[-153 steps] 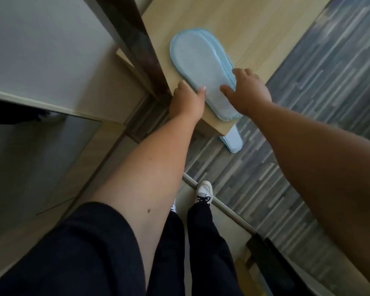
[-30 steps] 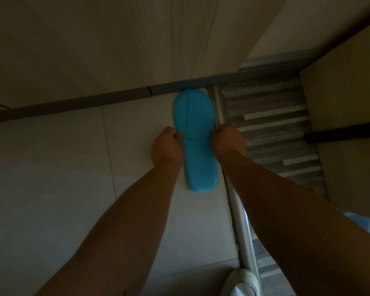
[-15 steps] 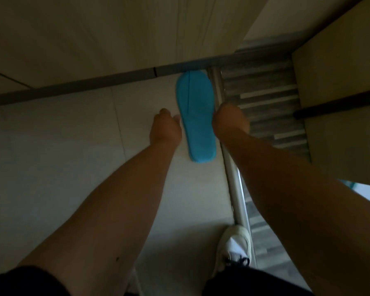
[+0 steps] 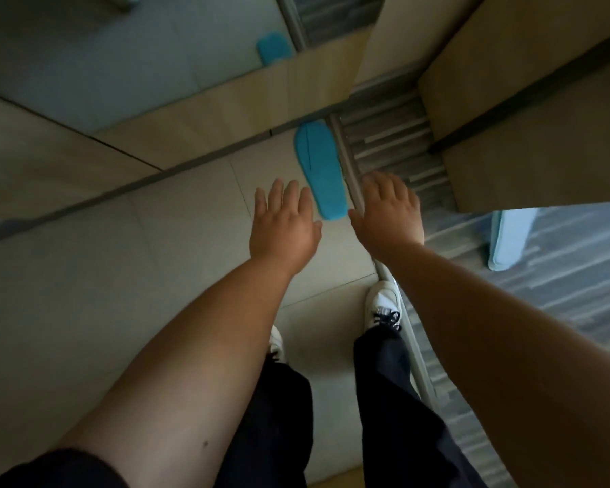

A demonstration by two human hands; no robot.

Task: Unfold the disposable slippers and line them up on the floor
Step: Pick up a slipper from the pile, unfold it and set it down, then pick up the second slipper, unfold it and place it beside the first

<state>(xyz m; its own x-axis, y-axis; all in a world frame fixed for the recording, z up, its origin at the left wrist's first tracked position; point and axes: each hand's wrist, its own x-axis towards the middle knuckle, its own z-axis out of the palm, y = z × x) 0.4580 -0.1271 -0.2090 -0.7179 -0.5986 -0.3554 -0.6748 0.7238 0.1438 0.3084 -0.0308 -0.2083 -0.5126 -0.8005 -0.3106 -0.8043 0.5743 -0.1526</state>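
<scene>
Both hands spread empty above a blue slipper on the floor

The blue slipper (image 4: 320, 170) lies flat on the pale tile, its toe end against the dark baseboard (image 4: 205, 157) and its long right edge just beside the metal threshold strip (image 4: 349, 170); the left hand (image 4: 284, 223) hangs fingers wide, holding nothing, left of the slipper's heel; the right hand (image 4: 390, 209), likewise splayed and empty, is right of that heel, over the strip; a paler slipper (image 4: 507, 237) lies well apart, far right of the strip on the striped floor.
</scene>
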